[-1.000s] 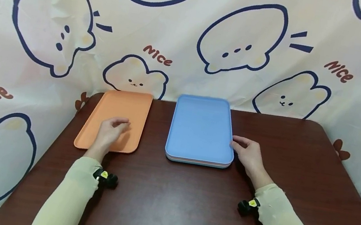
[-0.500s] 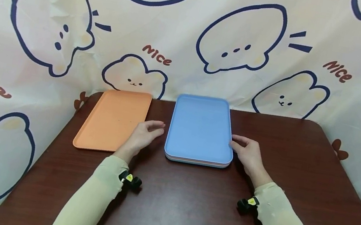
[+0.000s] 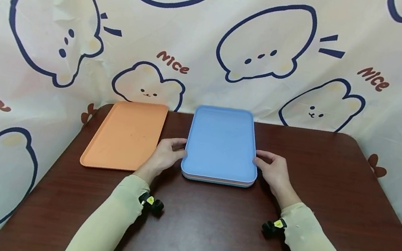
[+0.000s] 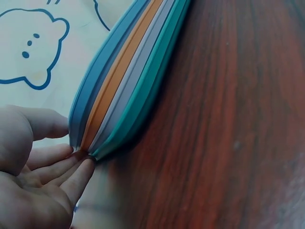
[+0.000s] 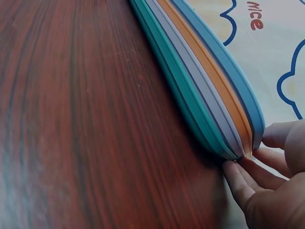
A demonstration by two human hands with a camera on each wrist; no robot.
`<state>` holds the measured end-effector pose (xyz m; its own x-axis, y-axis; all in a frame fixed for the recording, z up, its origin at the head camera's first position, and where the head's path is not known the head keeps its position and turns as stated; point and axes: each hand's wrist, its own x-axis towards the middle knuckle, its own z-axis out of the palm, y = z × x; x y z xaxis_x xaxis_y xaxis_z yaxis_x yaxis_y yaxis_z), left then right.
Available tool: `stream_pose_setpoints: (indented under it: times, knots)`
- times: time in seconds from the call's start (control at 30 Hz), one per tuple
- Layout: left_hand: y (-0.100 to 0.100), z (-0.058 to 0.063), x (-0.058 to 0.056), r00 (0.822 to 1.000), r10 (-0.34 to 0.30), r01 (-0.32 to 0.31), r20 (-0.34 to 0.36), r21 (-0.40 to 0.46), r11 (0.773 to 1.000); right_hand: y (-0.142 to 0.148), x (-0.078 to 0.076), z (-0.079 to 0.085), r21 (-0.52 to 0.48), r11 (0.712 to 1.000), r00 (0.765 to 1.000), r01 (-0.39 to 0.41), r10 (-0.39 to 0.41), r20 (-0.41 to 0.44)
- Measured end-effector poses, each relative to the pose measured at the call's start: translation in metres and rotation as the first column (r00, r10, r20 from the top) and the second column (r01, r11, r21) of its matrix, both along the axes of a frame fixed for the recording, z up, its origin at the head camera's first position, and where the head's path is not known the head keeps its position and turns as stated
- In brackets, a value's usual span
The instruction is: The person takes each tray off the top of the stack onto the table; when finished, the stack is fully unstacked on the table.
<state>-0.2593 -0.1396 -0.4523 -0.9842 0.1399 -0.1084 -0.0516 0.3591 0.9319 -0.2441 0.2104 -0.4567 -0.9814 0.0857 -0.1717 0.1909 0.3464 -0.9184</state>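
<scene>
A stack of trays stands on the brown table, its blue top tray (image 3: pixel 221 144) facing up. Below the blue one, the left wrist view shows an orange tray (image 4: pixel 109 90), a pale lilac tray (image 4: pixel 136 83) and a teal tray (image 4: pixel 155 86). My left hand (image 3: pixel 165 155) touches the stack's left side, its thumb at the blue rim and the other fingertips lower along the edges. On the opposite side my right hand (image 3: pixel 276 170) touches the edges the same way, fingers fairly straight. The wrist views show the little fingers (image 5: pixel 234 177) beside the teal tray.
Another orange tray (image 3: pixel 127 131) lies flat on the table (image 3: pixel 204 231) to the left, partly behind my left hand. A white cloth (image 3: pixel 199 85) with cartoon bears hangs right behind the table's far edge and along its sides. Black wrist cameras (image 3: pixel 153 205) sit at both cuffs.
My left hand has moved right, from over the separate orange tray to the stack's left side. My right hand has stayed at the stack's right side.
</scene>
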Motion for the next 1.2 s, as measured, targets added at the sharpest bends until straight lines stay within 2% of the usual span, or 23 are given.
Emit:
stream_pose_setpoints:
  times: [0.5,0.83,1.0,1.2]
  knots:
    - [-0.023,0.004,0.003,0.999,0.022,-0.021,0.027,-0.051,0.998,-0.023,-0.004,-0.002,-0.017,1.0,1.0,-0.016,0.016,0.004]
    - [-0.049,0.004,0.003,0.998,0.056,-0.06,-0.029,-0.135,0.989,-0.055,-0.008,-0.004,-0.04,0.999,0.999,-0.031,0.03,-0.025]
    - [-0.066,0.004,0.005,0.993,0.11,-0.116,-0.046,-0.145,0.983,-0.076,-0.009,-0.005,-0.048,0.998,0.999,-0.035,0.033,-0.043]
    - [-0.082,0.001,0.005,0.99,0.143,-0.141,0.018,-0.1,0.985,-0.097,-0.01,-0.004,-0.056,0.998,0.997,-0.022,0.018,-0.071]
